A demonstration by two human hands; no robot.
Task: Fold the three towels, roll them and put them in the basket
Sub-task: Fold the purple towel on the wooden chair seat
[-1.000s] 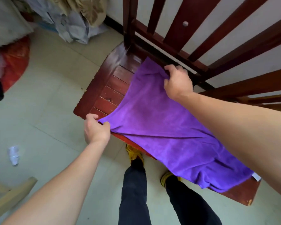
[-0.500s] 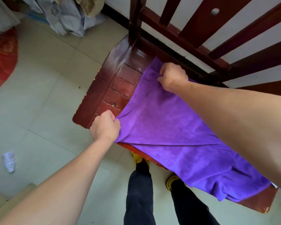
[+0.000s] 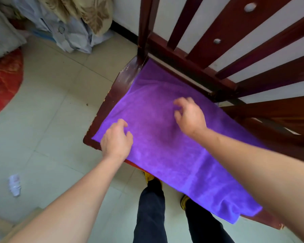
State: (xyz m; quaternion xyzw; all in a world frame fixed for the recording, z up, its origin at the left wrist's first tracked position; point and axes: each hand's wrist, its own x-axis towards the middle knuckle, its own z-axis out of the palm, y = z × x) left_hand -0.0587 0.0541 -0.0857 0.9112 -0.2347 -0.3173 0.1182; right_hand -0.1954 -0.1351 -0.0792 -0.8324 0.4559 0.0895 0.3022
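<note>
Pulled leftward, our purple towel (image 3: 165, 155) lies flat on the bench (image 3: 123, 85) for folding; left hand (image 3: 116, 141) and right hand (image 3: 189, 116) release it, fingers (image 3: 178, 102) loosely curled, empty.

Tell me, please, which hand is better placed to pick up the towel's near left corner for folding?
Left, I would say. The left hand is over the purple towel right beside that corner, while the right hand is over the towel's middle, farther from it. Neither holds anything.
</note>
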